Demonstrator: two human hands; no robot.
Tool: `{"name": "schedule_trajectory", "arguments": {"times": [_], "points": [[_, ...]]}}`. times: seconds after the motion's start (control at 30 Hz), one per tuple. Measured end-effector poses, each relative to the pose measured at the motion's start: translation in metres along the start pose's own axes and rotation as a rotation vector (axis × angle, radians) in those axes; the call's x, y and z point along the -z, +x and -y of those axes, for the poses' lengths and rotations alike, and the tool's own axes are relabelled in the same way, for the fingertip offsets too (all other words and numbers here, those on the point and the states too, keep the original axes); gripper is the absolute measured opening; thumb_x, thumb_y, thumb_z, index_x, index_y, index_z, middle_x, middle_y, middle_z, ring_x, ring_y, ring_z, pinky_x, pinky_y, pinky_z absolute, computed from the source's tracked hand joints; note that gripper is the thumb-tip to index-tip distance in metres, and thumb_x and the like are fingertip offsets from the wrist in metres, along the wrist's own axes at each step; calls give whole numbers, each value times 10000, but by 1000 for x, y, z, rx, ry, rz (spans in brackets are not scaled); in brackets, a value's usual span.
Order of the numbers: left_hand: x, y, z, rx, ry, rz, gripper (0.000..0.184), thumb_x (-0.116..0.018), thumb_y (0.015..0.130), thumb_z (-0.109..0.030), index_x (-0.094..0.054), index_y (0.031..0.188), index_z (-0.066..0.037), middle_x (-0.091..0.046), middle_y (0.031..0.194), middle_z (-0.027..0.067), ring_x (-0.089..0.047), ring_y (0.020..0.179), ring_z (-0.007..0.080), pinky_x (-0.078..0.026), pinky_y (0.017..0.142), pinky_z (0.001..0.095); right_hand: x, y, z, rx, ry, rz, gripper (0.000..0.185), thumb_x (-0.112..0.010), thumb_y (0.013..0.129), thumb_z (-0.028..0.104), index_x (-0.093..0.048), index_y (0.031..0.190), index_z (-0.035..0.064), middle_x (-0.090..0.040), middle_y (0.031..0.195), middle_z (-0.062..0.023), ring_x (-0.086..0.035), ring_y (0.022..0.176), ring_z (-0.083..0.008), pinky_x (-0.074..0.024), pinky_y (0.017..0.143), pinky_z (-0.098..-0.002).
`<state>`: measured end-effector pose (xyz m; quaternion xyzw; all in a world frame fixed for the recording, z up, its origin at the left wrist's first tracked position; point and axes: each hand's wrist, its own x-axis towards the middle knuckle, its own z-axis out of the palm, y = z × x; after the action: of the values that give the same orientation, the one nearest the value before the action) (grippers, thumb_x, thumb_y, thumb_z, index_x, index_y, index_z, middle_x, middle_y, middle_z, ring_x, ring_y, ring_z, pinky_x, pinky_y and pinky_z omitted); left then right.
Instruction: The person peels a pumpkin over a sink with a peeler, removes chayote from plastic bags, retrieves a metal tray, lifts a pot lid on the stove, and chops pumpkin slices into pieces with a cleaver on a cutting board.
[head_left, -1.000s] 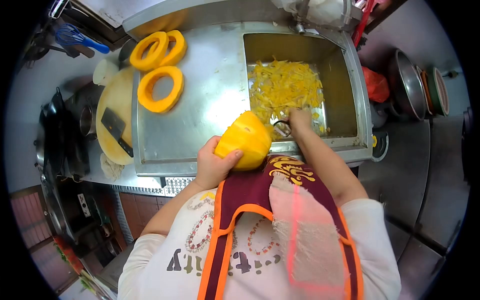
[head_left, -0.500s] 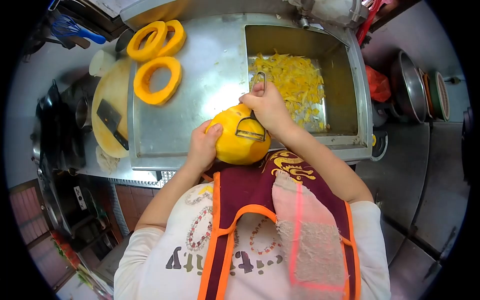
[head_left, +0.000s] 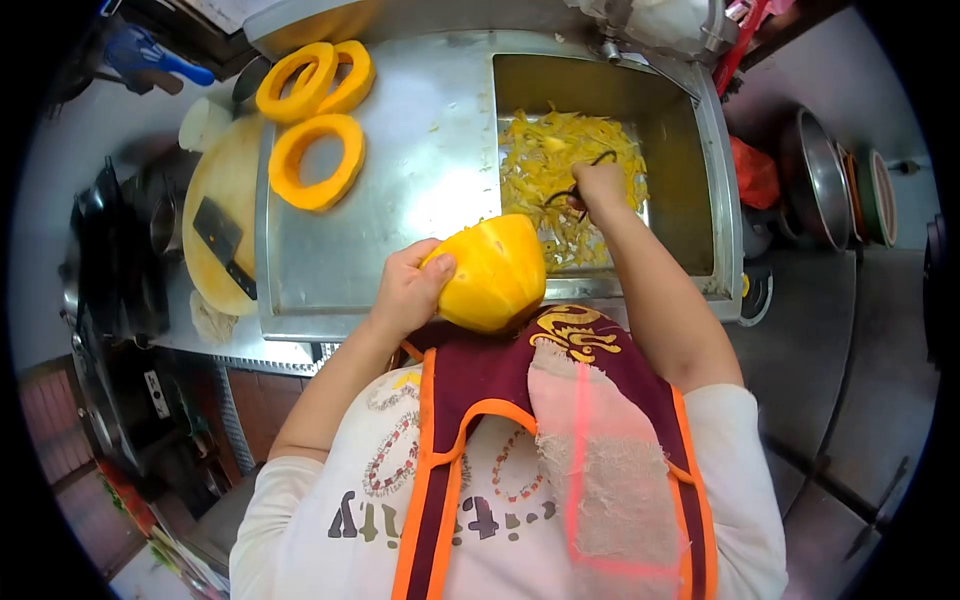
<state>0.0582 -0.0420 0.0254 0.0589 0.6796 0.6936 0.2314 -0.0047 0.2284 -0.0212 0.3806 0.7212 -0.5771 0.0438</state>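
My left hand (head_left: 412,287) grips a large peeled piece of pumpkin (head_left: 492,275) from its left side, close against my apron at the counter's front edge. Its orange-yellow surface shows flat peeled facets. My right hand (head_left: 600,188) is closed around a dark-looking peeler (head_left: 562,197), held out over the sink (head_left: 690,180). Below that hand, a heap of yellow peelings (head_left: 545,150) covers much of the sink floor. Three pumpkin rings (head_left: 284,165) lie at the left of the steel counter, two of them overlapping.
A round cutting board (head_left: 205,180) with a black-handled cleaver (head_left: 218,232) is left of the steel counter (head_left: 400,130). A faucet (head_left: 610,48) stands behind the sink. Metal bowls (head_left: 815,175) and a red bag (head_left: 754,170) are on the right.
My right hand has moved right with the peeler, off the pumpkin and over the sink. The pumpkin has turned and tilted in my left hand.
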Motion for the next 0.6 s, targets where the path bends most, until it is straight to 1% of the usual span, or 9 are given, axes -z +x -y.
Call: {"name": "schedule_trajectory", "arguments": {"times": [0.07, 0.1, 0.17, 0.23, 0.33, 0.43, 0.53, 0.6], "points": [[3, 1, 2, -66, 80, 26, 258, -443, 887, -189, -561, 819, 29, -534, 693, 16, -454, 634, 72, -393, 565, 224, 4, 1, 0, -161, 393, 35, 161, -598, 717, 69, -501, 763, -51, -533, 675, -123, -560, 567, -182, -517, 520, -337], [3, 3, 3, -99, 122, 44, 265, -426, 892, -190, -556, 809, 25, -531, 684, 22, -452, 634, 76, -392, 566, 230, 2, -7, 6, -80, 409, 119, 174, -595, 717, 71, -491, 788, -48, -527, 668, -119, -561, 576, -183, -514, 532, -333], [2, 9, 3, -131, 186, 12, 280, -391, 904, -187, -541, 790, 20, -514, 664, 35, -439, 628, 87, -386, 568, 243, -13, -42, 28, 78, 445, 282, 207, -590, 717, 75, -470, 839, -42, -516, 653, -110, -563, 594, -185, -509, 555, -327], [-3, 10, -1, -152, 227, -17, 292, -365, 911, -183, -525, 771, 17, -496, 649, 45, -424, 620, 95, -381, 569, 253, -35, -71, 33, 229, 346, 165, 349, -573, 709, 122, -420, 947, -81, -590, 679, -132, -552, 566, -183, -467, 560, -263], [-8, 10, -12, -158, 254, -41, 302, -346, 914, -179, -505, 747, 16, -474, 636, 50, -404, 608, 104, -375, 569, 263, -40, -87, 31, 177, 317, 325, 447, -574, 710, 129, -338, 1025, -82, -591, 677, -130, -558, 587, -183, -445, 576, -251], [-4, 13, -11, -140, 261, -4, 308, -342, 913, -183, -499, 737, 15, -467, 629, 48, -398, 603, 110, -375, 569, 269, -36, -97, 39, 199, 277, 296, 406, -570, 714, 118, -346, 990, -78, -593, 670, -130, -557, 584, -180, -444, 576, -261], [-2, 16, -10, -112, 239, 37, 320, -348, 913, -198, -500, 731, 17, -466, 617, 50, -402, 599, 113, -379, 568, 276, -34, -101, 34, 290, 255, 309, 385, -574, 711, 101, -348, 973, -67, -597, 675, -128, -562, 589, -176, -449, 568, -281], [-4, 16, -14, -117, 233, 56, 332, -357, 911, -210, -501, 719, 19, -463, 603, 49, -401, 591, 113, -381, 561, 279, -34, -93, 27, 319, 378, 261, 372, -595, 718, 78, -335, 964, -25, -550, 669, -124, -545, 545, -179, -459, 543, -273]]}}
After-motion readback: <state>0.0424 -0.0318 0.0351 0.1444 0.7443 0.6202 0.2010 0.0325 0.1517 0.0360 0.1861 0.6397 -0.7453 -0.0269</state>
